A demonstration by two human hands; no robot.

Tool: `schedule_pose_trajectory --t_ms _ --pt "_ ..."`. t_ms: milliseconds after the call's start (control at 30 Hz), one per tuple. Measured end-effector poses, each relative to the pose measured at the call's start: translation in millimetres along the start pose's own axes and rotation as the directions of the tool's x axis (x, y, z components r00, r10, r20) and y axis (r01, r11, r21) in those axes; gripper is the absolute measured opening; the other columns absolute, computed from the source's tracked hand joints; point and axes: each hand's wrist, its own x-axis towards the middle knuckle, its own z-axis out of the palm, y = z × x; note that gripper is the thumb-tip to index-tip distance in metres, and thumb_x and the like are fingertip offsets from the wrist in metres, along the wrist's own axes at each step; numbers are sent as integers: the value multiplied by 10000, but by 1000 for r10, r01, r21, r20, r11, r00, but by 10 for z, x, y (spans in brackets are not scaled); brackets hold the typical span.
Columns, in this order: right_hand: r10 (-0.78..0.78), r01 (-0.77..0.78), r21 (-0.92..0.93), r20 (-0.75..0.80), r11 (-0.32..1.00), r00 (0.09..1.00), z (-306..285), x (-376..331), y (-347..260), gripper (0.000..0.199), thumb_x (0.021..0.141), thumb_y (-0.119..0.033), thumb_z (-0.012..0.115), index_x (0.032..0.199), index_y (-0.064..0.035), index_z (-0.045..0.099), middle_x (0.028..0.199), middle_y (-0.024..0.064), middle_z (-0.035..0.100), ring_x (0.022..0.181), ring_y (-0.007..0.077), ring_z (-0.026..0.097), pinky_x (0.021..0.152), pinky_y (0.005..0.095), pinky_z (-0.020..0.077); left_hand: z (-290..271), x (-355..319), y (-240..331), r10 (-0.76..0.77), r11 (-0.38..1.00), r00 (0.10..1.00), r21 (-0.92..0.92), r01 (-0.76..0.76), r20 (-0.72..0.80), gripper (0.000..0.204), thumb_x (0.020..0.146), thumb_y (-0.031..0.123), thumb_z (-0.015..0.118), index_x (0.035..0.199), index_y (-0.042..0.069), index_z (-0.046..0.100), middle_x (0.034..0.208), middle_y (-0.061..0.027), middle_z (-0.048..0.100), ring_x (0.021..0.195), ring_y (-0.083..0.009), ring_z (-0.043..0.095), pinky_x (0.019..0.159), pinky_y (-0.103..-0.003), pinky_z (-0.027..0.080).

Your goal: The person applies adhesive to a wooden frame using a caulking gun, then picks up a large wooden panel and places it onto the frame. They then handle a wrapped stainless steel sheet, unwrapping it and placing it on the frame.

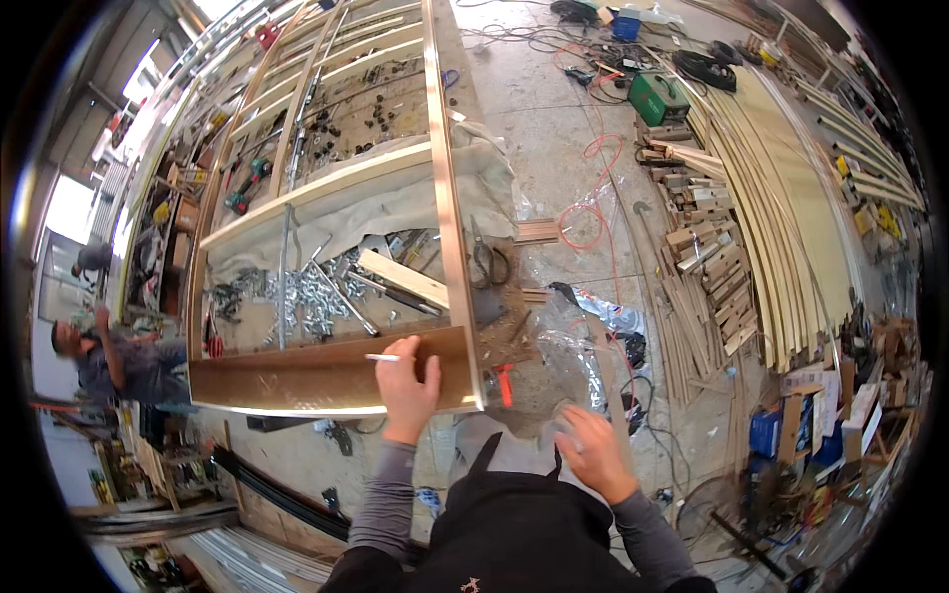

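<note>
My left hand (pixel 408 387) is over the near right corner of a long frame, with a thin white stick (pixel 384 358) between its fingers. Below it runs the frame's broad brown end piece (pixel 287 381), with a bright lower edge. Whether the hand touches that piece I cannot tell. My right hand (pixel 596 455) is in front of my waist at the right, its fingers bent and slightly smeared. What it holds, if anything, does not show. Inside the frame lie a heap of metal screws (pixel 301 301), a light wood strip (pixel 403 279) and a dark-handled tool (pixel 395 295).
Large scissors (pixel 484 259) and a red-orange tool (pixel 505 383) lie right of the frame. A drill (pixel 249 186) rests farther up inside it. At the right are wood blocks (pixel 712 262), long boards (pixel 771 198) and a green machine (pixel 658 99). Another person (pixel 109 361) stands at left.
</note>
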Motion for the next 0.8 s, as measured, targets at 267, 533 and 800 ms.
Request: schedule_pose_trajectory --t_ms 267,533,800 --pt "240 -279 -222 -187 934 953 -1134 -480 1638 406 945 -281 766 1213 19 707 1174 220 731 1085 419 692 930 492 553 253 -19 92 -148 987 986 -46 152 83 461 926 130 773 1353 16 640 1323 -176 671 1234 -348 619 1074 -456 463" --pt "368 -364 -130 14 922 930 -1224 196 2532 481 993 -414 700 1251 -9 707 1181 200 737 1109 411 691 923 476 555 376 49 218 -324 946 939 38 322 117 434 1029 74 660 1440 -31 567 1406 -187 617 1279 -288 604 1086 -399 487" --pt "856 -854 -69 98 515 508 -1431 -407 4938 500 970 -474 646 1036 3 780 998 253 759 1004 440 722 858 488 565 605 276 365 -596 786 798 143 602 -85 449 1098 207 620 1466 -39 542 1410 -195 636 1228 -298 642 1054 -403 519"
